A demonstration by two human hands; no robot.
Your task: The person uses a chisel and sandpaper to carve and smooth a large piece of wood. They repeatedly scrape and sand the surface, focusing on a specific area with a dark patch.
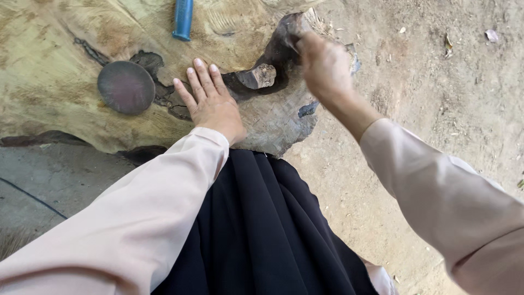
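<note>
The right hand (323, 65) is blurred, so its fingers and whatever it grips cannot be made out. The blue handle (183, 19) is cut off by the top edge, hiding its upper end. The wooden slab (54, 82) runs out past the top and left edges. Both sleeves leave the picture at the bottom and right edges.

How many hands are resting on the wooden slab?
2: the left hand lies flat, palm down, near the slab's front edge; the right hand, blurred, grips its dark right end.
</note>
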